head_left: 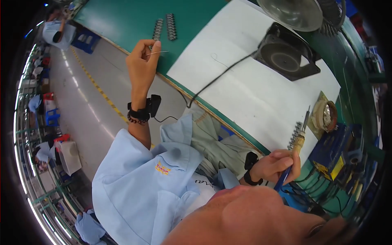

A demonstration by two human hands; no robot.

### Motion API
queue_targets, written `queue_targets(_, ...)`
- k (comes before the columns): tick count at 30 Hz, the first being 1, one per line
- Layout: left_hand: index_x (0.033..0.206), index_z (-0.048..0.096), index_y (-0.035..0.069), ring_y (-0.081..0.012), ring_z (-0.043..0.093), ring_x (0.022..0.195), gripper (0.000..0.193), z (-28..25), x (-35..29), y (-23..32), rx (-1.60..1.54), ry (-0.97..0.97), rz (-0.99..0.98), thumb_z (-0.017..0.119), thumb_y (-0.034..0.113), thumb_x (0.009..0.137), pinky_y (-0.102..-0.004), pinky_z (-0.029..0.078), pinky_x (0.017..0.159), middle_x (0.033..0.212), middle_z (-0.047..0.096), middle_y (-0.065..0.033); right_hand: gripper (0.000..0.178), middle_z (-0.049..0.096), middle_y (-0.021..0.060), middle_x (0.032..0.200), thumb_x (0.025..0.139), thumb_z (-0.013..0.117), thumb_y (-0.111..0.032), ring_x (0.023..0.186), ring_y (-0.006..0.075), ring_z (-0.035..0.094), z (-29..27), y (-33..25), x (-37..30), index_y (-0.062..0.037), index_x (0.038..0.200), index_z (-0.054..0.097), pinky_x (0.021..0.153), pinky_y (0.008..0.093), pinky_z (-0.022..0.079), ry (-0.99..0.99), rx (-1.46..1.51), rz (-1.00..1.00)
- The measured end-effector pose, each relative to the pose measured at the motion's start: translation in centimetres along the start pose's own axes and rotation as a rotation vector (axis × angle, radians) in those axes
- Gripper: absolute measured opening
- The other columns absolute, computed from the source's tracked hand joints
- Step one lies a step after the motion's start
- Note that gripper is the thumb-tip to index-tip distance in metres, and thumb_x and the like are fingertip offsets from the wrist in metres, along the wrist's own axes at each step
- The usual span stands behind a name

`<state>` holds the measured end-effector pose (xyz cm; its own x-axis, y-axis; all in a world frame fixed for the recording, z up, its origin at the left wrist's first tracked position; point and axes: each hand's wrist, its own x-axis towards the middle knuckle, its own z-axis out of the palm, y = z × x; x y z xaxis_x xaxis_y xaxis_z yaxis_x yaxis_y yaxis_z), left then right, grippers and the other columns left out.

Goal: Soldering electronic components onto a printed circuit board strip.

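Observation:
My right hand (281, 165) is closed round the handle of a soldering iron (300, 141), whose metal tip points up and away from me. Beside the iron, on the white sheet, lies a strip of small metal parts (294, 136). At the green table's near left edge, the fingers of my left hand (143, 61) pinch a thin silvery wire (161, 52), which looks like solder wire. Just beyond those fingers lies another strip of small parts (157, 29), its near end partly hidden by the hand. A similar dark strip (171, 27) lies to its right.
A black fan (283, 55) with a cable (222, 74) stands on the white sheet (245, 94), below a round lamp (292, 14). At right are a round tin (325, 114) and a blue box-shaped unit (330, 149) with cables. Another person (57, 32) sits far left.

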<state>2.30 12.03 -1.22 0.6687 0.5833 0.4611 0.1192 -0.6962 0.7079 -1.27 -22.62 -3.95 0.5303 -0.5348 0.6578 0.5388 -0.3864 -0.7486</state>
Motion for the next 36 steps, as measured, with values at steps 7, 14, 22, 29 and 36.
queue_targets(7,0.084,0.060,0.001,-0.0053,0.032,0.058,0.011,2.8,-6.9,9.1,-0.350,-0.382,0.093,0.066,0.009,0.089,-0.0244,0.024,0.051,0.068,0.046,0.0008,0.029,0.051,0.0096,0.071,0.101,0.059,-0.024,0.052,0.0125,0.047,-1.7,1.3,0.4,0.0010,0.114,0.052,0.044,0.0239,0.037,-0.147,-0.048,-0.083)
queue_targets(14,0.078,0.050,0.002,-0.0143,0.038,0.055,0.008,5.8,-8.0,10.4,-0.589,-0.751,0.183,0.053,0.001,0.086,-0.0285,0.030,0.051,0.068,0.046,-0.0046,0.018,0.070,0.0196,0.082,0.102,0.052,-0.009,0.065,0.0232,0.064,-6.1,0.2,3.8,-0.0037,0.117,0.059,0.058,0.0306,0.051,-0.397,-0.383,-0.324)
queue_targets(22,0.077,0.052,0.003,-0.0182,0.044,0.052,0.009,6.6,-7.9,9.5,-0.510,-0.742,0.331,0.058,-0.001,0.082,-0.0298,0.034,0.048,0.066,0.050,-0.0058,0.031,0.071,0.0194,0.105,0.075,0.073,0.011,0.090,0.0301,0.064,-5.7,0.8,3.9,-0.0035,0.098,0.058,0.075,0.0358,0.053,-0.654,-0.679,-0.224)
queue_targets(29,0.082,0.059,0.002,-0.0115,0.043,0.050,0.007,6.3,-8.6,9.8,-0.559,-0.757,0.242,0.061,0.001,0.089,-0.0259,0.033,0.047,0.069,0.056,-0.0041,0.033,0.069,0.0243,0.114,0.082,0.073,0.009,0.101,0.0306,0.069,-1.4,-1.6,0.3,-0.0036,0.107,0.056,0.086,0.0347,0.055,-0.695,-0.385,0.025)
queue_targets(36,0.093,0.065,-0.001,-0.0029,0.042,0.054,0.009,6.0,-9.5,10.5,-0.696,-0.649,0.073,0.060,0.004,0.098,-0.0205,0.032,0.049,0.080,0.067,-0.0039,0.028,0.067,0.0283,0.115,0.083,0.066,0.010,0.092,0.0298,0.070,0.1,-2.4,-0.9,-0.0022,0.106,0.056,0.081,0.0359,0.055,-0.634,-0.090,0.123)
